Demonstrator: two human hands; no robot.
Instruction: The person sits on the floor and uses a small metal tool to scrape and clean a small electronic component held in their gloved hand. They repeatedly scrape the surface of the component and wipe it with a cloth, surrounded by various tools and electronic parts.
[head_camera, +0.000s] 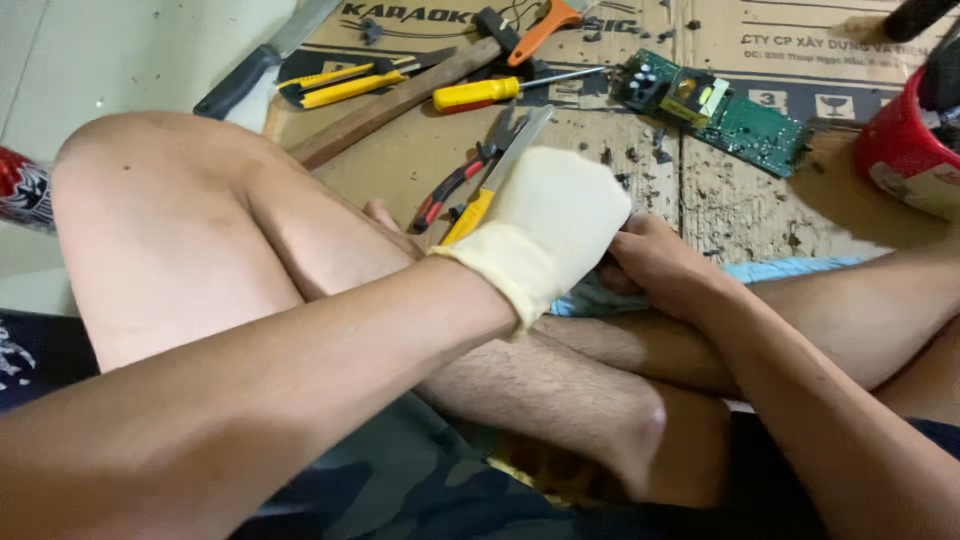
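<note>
Flattened cardboard (720, 200) covers the floor, littered with tools. The gloved left hand (545, 225) and bare right hand (660, 265) meet over the lap, apparently working something hidden between them; their grip cannot be told. Counted: one green circuit board (735, 110), one yellow-handled screwdriver (490, 93), one pair of pliers (460, 180), one wooden-handled hammer (390, 103).

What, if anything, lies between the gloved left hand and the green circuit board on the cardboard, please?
Nothing visible blocks the way. The left hand, in a cream glove, is raised over the crossed legs; between it and the green circuit board lies only bare, speckled cardboard. The pliers and yellow-handled screwdriver lie off to the left of that line.
</note>
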